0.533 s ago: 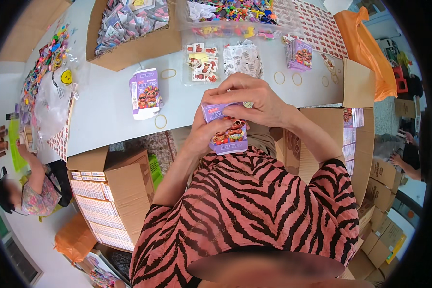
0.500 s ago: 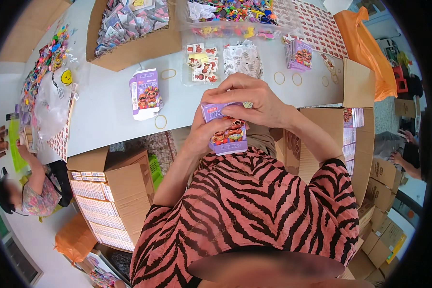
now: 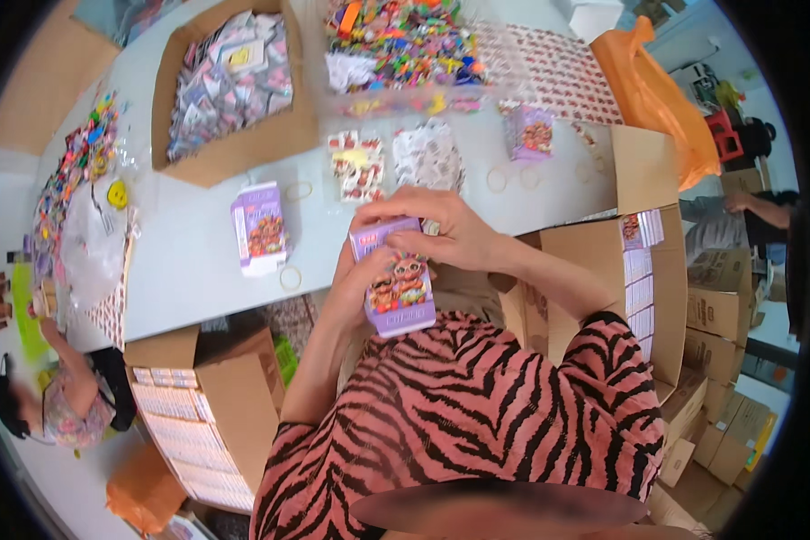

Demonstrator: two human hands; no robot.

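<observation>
A small purple cardboard box (image 3: 400,292) with cartoon figures is held upright between my two hands, in front of my chest. My left hand (image 3: 349,279) grips its left side, thumb across the front. My right hand (image 3: 445,227) closes over its top end, thumb on the upper front and fingers bent behind the top edge. The fingers hide the top flap. Beyond my hands lie a packet of small printed cards (image 3: 358,168) and a packet of white sachets (image 3: 428,157). Another purple box (image 3: 261,228) lies flat on the table to the left.
A carton of small packets (image 3: 229,162) and a clear bin of colourful trinkets (image 3: 403,54) stand at the back. Cartons packed with boxes flank me, one left (image 3: 193,423), one right (image 3: 639,279). Rubber bands (image 3: 290,277) lie about. A co-worker (image 3: 72,396) sits at left.
The view has tilted, so the table's things sit lower in the picture. My right thumb and fingers have settled onto the box's top end. The box stays in both hands.
</observation>
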